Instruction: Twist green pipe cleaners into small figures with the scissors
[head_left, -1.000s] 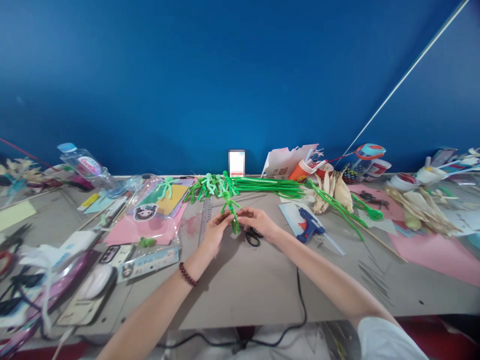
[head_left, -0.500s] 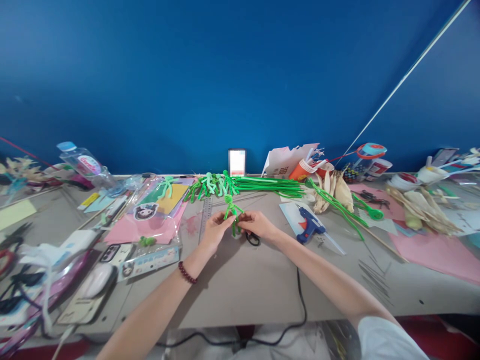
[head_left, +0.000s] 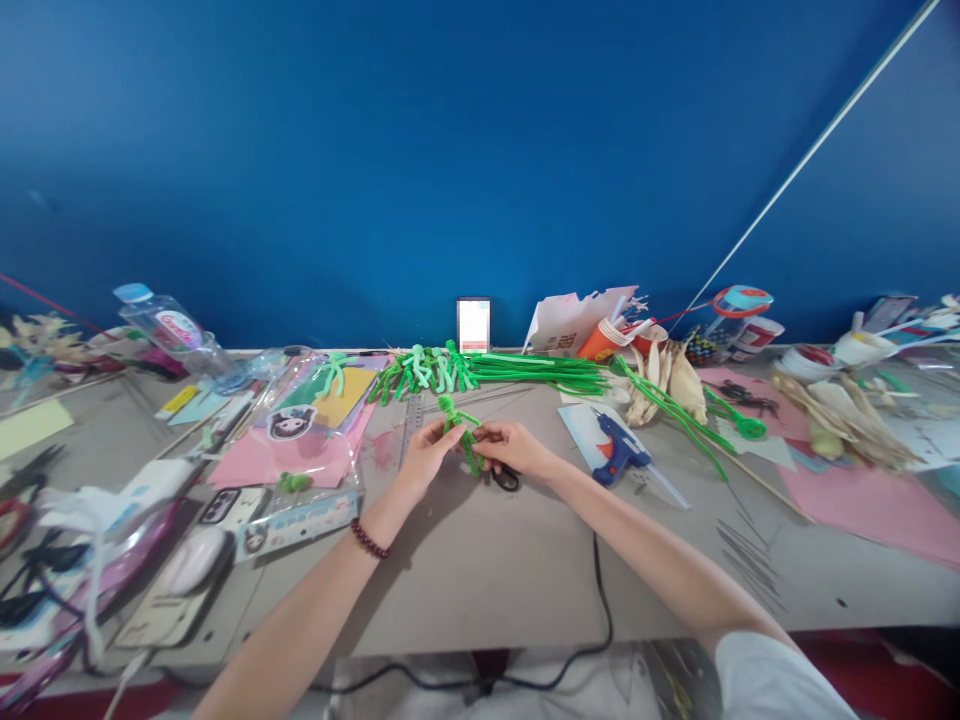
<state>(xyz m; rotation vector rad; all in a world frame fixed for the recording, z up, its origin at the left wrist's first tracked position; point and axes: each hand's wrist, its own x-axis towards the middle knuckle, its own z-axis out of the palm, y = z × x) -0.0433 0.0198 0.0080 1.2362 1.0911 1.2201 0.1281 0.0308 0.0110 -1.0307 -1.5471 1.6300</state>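
Note:
Between my two hands is a small green pipe-cleaner figure, its round head up and leaning left, its limbs sticking out. My left hand pinches it from the left with thumb and fingers. From the right, my right hand has its fingers closed at the figure's lower limbs. Black scissor handles show on the table just under my right hand; the rest is hidden. Behind the hands lie several similar green figures and a bundle of long green pipe cleaners.
A blue glue gun lies to the right, near dried husks. A lit phone leans on the blue wall. At left are a plastic packet of coloured sheets, a bottle and a white mouse. A black cable hangs over the front edge.
The figure has tilted left, with its head a little lower and its lower limbs swung right. Both hands have shifted only slightly around it.

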